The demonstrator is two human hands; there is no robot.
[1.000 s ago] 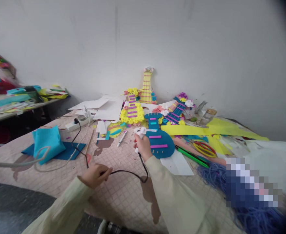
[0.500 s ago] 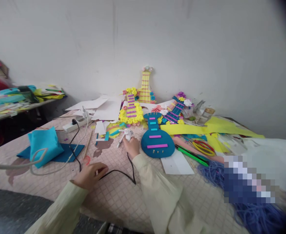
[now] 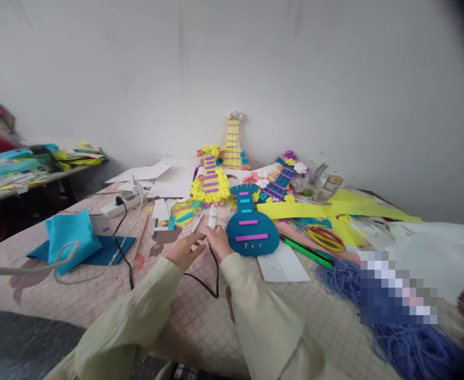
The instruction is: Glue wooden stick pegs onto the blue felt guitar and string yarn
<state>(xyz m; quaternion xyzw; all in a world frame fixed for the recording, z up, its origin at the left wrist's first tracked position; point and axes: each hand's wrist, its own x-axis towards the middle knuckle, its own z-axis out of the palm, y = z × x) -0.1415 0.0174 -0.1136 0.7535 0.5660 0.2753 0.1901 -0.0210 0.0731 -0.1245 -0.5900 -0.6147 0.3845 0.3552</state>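
My right hand (image 3: 219, 243) is closed around a white hot glue gun (image 3: 212, 217), from which a black cord (image 3: 206, 287) loops over the table. My left hand (image 3: 186, 250) is just left of it, fingers spread and holding nothing; I cannot tell whether it touches the gun. A thin white stick-like piece (image 3: 197, 223) lies left of the gun. Right beside my right hand rests a flat blue guitar-shaped piece (image 3: 253, 224) with pink and turquoise strips and small pegs, partly on a white card (image 3: 285, 264).
Decorated yellow (image 3: 210, 182) and blue (image 3: 277, 179) instrument crafts stand against the wall. A power strip (image 3: 121, 205) and folded turquoise fabric (image 3: 73, 237) are at left. To the right lie a green cutter (image 3: 306, 250), scissors (image 3: 327, 238) and blue yarn (image 3: 414, 343).
My left hand has moved right and forward, close to my right hand. The glue gun has turned in my right hand and now points more upright, away from me.
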